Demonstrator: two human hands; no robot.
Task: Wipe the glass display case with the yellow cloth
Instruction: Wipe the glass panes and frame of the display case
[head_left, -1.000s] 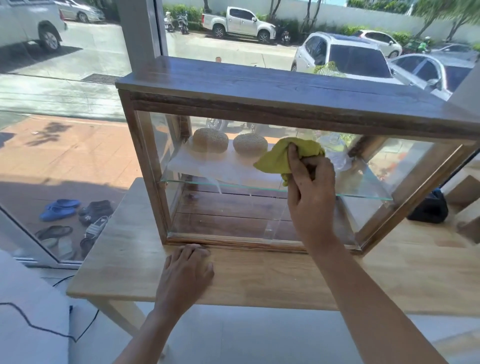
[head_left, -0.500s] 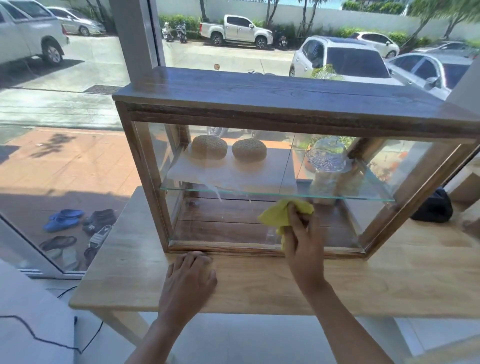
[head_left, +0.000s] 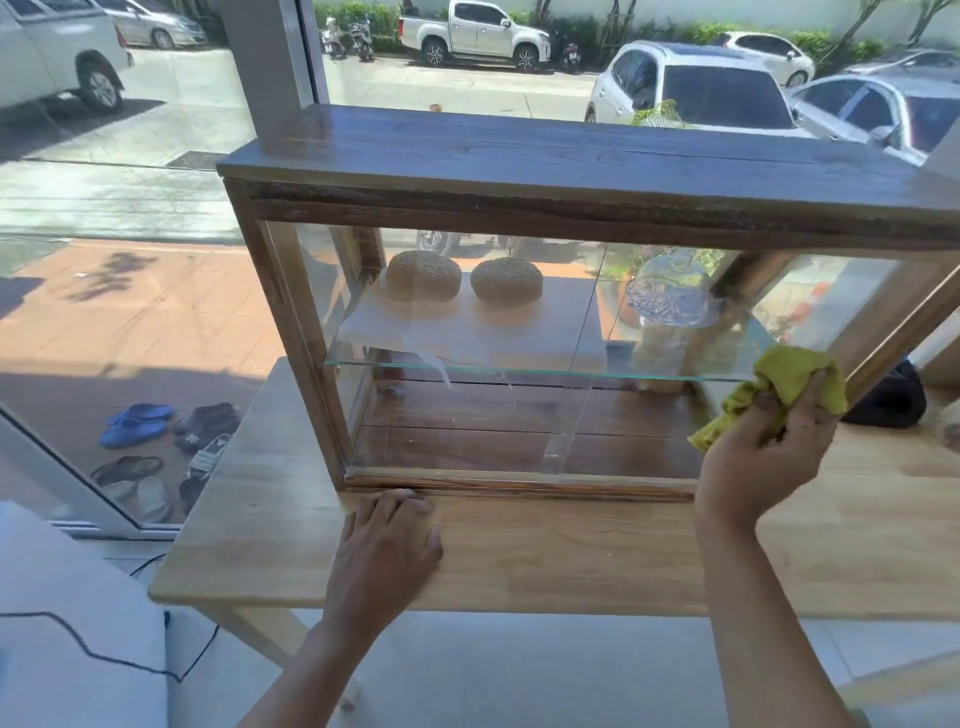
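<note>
The glass display case (head_left: 291, 332), framed in dark wood with a wide wooden top, stands on a light wooden table (head_left: 571, 556). Inside, two round sesame buns (head_left: 423, 275) lie on a glass shelf beside a glass dome (head_left: 667, 296). My right hand (head_left: 763, 457) grips the bunched yellow cloth (head_left: 789, 379) against the lower right corner of the front glass pane. My left hand (head_left: 384, 551) rests flat on the table, fingers spread, touching the case's bottom rail.
A black bag (head_left: 891, 400) lies on the table to the right of the case. Behind is a large window with parked cars outside. Several shoes and sandals (head_left: 166, 441) lie on the pavement lower left. A black cable (head_left: 104, 654) runs across the white surface at left.
My right hand swept the cloth from the upper middle of the pane down to the lower middle, then right to the lower right corner. My left hand stayed on the table.
</note>
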